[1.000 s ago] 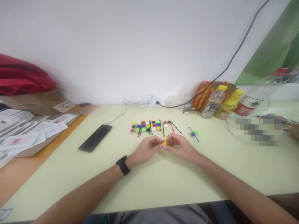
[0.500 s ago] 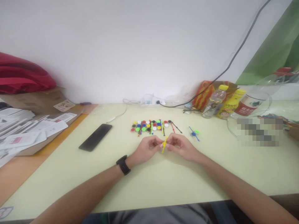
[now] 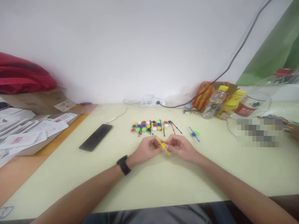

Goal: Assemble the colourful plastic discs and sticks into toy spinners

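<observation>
Between my two hands, just above the table, is a yellow plastic arrow-shaped spinner (image 3: 163, 145) with a round middle, tilted down to the right. My left hand (image 3: 149, 147) pinches it from one side, and a black watch (image 3: 124, 165) is on that wrist. From the other side my right hand (image 3: 181, 147) grips it with thumb and fingers. Beyond my hands lie several coloured round discs (image 3: 154, 128) with thin arrow sticks among them. A red arrow (image 3: 173, 128) and a black arrow (image 3: 177, 128) lie at their right. Farther right rests a blue arrow (image 3: 194, 134) beside a green disc (image 3: 196, 132).
A black phone (image 3: 96, 137) lies left of my hands. Papers (image 3: 35, 133) and a cardboard box (image 3: 35, 101) fill the left side. Bottles (image 3: 214, 102) and a striped bag (image 3: 202, 93) stand at the back right. A power strip (image 3: 153, 102) with cables sits along the wall.
The yellow spinner has turned between my fingers, from nearly upright to slanting from upper left to lower right. My hands have stayed in almost the same place.
</observation>
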The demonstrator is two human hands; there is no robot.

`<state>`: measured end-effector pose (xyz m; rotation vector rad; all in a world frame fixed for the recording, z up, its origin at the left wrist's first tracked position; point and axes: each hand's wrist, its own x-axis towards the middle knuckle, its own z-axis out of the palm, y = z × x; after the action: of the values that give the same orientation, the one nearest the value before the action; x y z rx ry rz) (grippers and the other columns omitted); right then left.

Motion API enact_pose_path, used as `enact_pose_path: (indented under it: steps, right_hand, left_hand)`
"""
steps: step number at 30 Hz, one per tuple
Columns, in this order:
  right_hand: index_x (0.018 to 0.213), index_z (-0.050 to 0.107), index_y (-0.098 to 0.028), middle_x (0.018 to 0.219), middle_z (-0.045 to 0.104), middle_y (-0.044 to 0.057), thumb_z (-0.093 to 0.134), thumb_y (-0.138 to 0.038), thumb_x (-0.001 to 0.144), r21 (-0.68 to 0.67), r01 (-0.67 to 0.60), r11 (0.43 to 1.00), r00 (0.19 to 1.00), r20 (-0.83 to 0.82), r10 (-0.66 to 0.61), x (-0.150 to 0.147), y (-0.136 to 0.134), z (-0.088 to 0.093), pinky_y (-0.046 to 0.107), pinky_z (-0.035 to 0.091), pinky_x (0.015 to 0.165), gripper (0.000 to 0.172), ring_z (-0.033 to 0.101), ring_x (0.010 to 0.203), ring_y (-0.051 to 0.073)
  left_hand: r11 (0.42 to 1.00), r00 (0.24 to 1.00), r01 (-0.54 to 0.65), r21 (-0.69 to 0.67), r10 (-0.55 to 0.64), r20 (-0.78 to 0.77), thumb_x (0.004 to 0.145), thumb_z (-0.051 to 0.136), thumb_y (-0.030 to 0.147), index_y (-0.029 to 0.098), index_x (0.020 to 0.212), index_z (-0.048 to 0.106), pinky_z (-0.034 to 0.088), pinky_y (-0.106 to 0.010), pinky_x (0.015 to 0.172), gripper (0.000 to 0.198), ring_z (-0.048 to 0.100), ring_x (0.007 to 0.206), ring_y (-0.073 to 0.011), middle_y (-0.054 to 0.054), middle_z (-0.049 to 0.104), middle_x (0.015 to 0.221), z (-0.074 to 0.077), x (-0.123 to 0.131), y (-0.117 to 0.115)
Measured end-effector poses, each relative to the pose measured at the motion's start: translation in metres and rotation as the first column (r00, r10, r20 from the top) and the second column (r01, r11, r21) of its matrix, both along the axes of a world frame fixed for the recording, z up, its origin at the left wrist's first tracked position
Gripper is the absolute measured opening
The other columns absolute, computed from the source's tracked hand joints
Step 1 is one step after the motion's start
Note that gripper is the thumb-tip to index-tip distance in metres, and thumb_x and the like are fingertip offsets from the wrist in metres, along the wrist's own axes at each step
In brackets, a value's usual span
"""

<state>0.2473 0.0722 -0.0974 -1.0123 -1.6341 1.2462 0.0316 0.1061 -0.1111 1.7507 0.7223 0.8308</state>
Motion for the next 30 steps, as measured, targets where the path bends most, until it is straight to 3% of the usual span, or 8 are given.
enact_pose_path:
  steps: [8,13,23,30]
  right_hand:
    - [0.091,0.067,-0.017,0.085,0.069,0.005,0.076,-0.046,0.087,-0.011,-0.039,0.999,0.999,0.008,0.039,0.0037,0.0031,-0.0017,0.03,0.05,0.072,0.03,0.063,0.076,0.016]
    - [0.088,0.063,-0.018,0.081,0.068,0.003,0.08,-0.043,0.084,0.002,-0.08,0.997,0.996,0.033,0.08,0.0033,0.0026,-0.0057,0.03,0.05,0.071,0.03,0.062,0.074,0.016]
    - [0.071,0.061,-0.018,0.068,0.062,0.001,0.073,-0.053,0.087,0.112,-0.005,0.994,0.987,0.158,-0.013,0.0005,-0.0002,-0.0053,0.027,0.045,0.06,0.039,0.055,0.064,0.015]
    - [0.086,0.064,-0.019,0.08,0.065,0.002,0.078,-0.047,0.083,0.136,-0.067,0.988,0.983,0.18,0.042,0.0023,-0.0005,-0.006,0.029,0.051,0.067,0.031,0.061,0.073,0.017]
  left_hand:
    - [0.999,0.997,-0.042,0.018,0.043,-0.063,0.086,0.078,0.043,0.016,0.086,0.063,0.05,-0.029,0.07,0.031,0.063,0.078,-0.0177,-0.004,0.068,0.084,0.0009,0.0013,-0.0023]
    - [0.998,0.996,0.009,0.056,-0.004,-0.092,0.087,0.076,0.043,0.016,0.083,0.06,0.045,-0.027,0.066,0.032,0.059,0.074,-0.0154,-0.003,0.068,0.083,0.0024,0.0012,-0.0057]
    - [0.999,0.994,0.02,0.041,-0.016,-0.104,0.086,0.077,0.04,0.016,0.081,0.061,0.04,-0.025,0.062,0.029,0.054,0.069,-0.0139,0.0,0.062,0.075,0.0036,0.0017,-0.0093]
    - [0.997,0.994,-0.053,0.056,0.058,-0.097,0.086,0.076,0.041,0.016,0.078,0.057,0.038,-0.025,0.06,0.032,0.051,0.067,-0.013,0.0,0.059,0.073,0.0026,0.0031,-0.0063]
